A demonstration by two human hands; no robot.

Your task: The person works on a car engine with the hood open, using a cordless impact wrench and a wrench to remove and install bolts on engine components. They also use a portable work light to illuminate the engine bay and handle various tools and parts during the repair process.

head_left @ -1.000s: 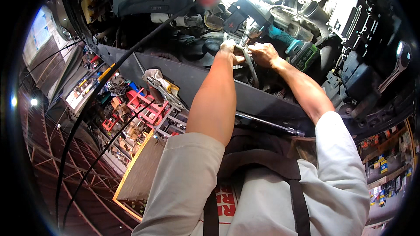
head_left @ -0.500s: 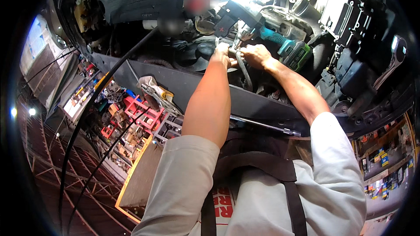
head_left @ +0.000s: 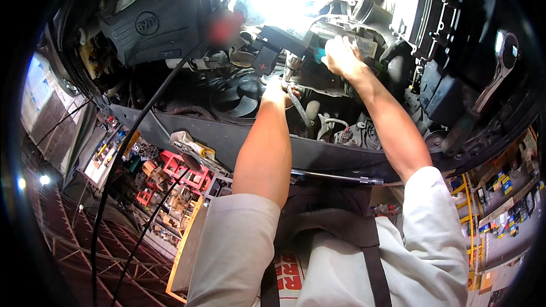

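I have my left hand (head_left: 275, 88) low in a car's engine bay, its fingers curled beside a grey hose (head_left: 300, 106) and under a silver metal fitting (head_left: 292, 67). What those fingers hold is hidden. Just above them sits a black plastic box (head_left: 265, 61) with a red plus mark. My right hand (head_left: 343, 58) is farther right and higher, closed around a teal cordless power tool (head_left: 319, 54). Only a bit of the teal body shows left of the fingers; the rest is covered by the hand and wrist.
A long chrome bar (head_left: 335, 178) lies along the front edge, near my waist. At the right rests a large ratchet (head_left: 503, 71). A black engine cover (head_left: 151, 28) and a fan (head_left: 242, 102) are to the left. A black cable (head_left: 145, 108) crosses the left side.
My right hand has left the spot beside the left hand and taken hold of the teal tool, whose green battery no longer shows. The left hand stays by the hose. The view has shifted.
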